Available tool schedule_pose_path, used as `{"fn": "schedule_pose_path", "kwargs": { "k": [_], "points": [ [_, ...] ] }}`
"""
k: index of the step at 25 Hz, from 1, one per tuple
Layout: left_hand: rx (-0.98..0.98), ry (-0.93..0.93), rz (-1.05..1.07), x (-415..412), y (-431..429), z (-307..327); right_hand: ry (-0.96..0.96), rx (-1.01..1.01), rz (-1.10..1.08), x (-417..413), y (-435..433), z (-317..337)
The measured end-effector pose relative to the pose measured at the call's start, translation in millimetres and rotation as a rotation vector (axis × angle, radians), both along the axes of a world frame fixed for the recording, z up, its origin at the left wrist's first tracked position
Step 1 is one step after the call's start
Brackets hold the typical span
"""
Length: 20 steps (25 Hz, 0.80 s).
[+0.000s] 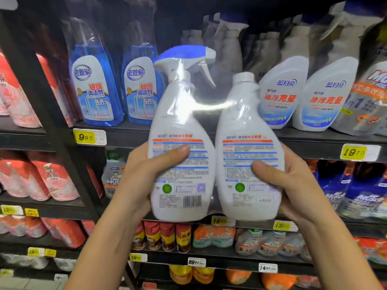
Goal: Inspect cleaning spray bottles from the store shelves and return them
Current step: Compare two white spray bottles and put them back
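A shrink-wrapped twin pack is held up in front of the shelves, back labels facing me. Its left bottle (180,126) is white with a blue and white trigger sprayer. Its right bottle (247,130) is a white refill with a plain screw cap. My left hand (144,174) grips the left bottle's lower side, thumb across the label. My right hand (293,183) grips the right bottle's lower side, thumb on its label. Matching white spray bottles (284,91) stand on the shelf behind.
Blue glass-cleaner bottles (96,86) stand on the upper shelf (314,141) at left. Red pouches (52,181) fill the left bay. Lower shelves hold cans (163,237), orange bottles and blue packs (356,195). Yellow price tags (354,152) line the shelf edges.
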<state>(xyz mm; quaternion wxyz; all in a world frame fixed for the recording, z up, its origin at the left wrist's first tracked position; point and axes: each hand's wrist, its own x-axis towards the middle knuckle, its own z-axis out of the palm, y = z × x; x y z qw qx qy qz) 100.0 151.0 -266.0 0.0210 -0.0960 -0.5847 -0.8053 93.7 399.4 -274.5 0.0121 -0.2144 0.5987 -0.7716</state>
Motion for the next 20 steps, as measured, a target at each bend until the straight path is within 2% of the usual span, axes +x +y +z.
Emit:
{"fn": "schedule_pose_path", "kwargs": {
  "k": [3, 6, 9, 14, 17, 20],
  "points": [
    [0.081, -0.100, -0.041, 0, -3, 11, -0.135, -0.111, 0.002, -1, -6, 12],
    [0.208, -0.180, -0.113, 2, -5, 14, -0.306, -0.128, 0.015, -3, -6, 23],
    [0.324, -0.172, -0.133, 4, -2, 17, -0.433, -0.180, 0.005, -2, -5, 26],
    [0.336, -0.038, -0.134, 4, -4, 19, -0.288, -0.250, 0.020, 9, -8, 26],
    [0.328, -0.022, -0.184, 5, -6, 23, -0.238, -0.289, -0.104, 14, -16, 31],
    [0.342, -0.005, -0.142, 6, -4, 25, -0.177, -0.306, -0.202, 14, -24, 40]
  ]
}}
